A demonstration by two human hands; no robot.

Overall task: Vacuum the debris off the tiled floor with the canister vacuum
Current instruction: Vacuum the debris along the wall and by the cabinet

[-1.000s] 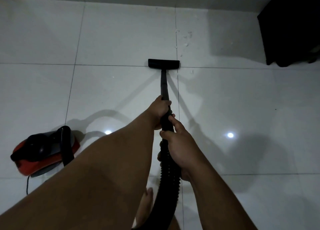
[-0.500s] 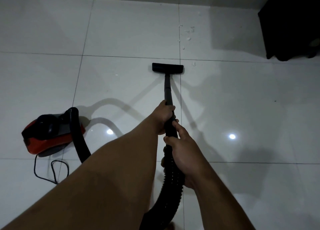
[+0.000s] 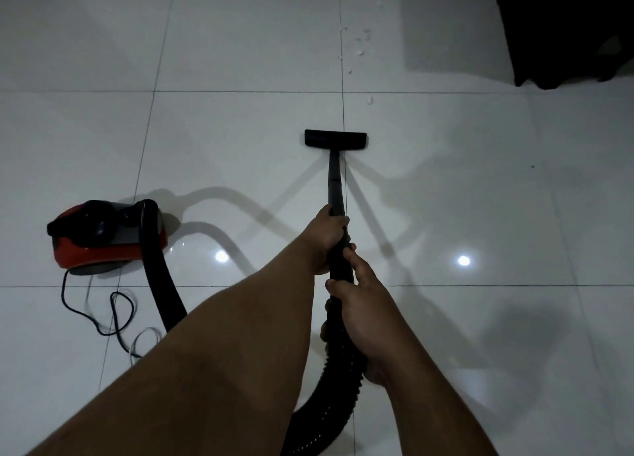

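A person looked down at a glossy white tiled floor (image 3: 240, 140). Both hands were clamped on a black vacuum wand (image 3: 335, 181): the left hand (image 3: 326, 236) further forward on the rigid tube, the right hand (image 3: 363, 318) just behind it where the ribbed hose (image 3: 339, 370) began. The flat nozzle (image 3: 335, 138) rested on the floor ahead, short of a scatter of small white debris (image 3: 360, 47) near a grout line. The red canister (image 3: 103, 236) sat to the left, its cord (image 3: 113, 315) looped loosely on the tiles. The wand looked stiff and light, best steered by this two-handed grip; the hose seemed soft and springy, likely to tug the canister along. The crumbs appeared light and easily scattered. A dark cabinet (image 3: 566, 26) stood at the upper right.
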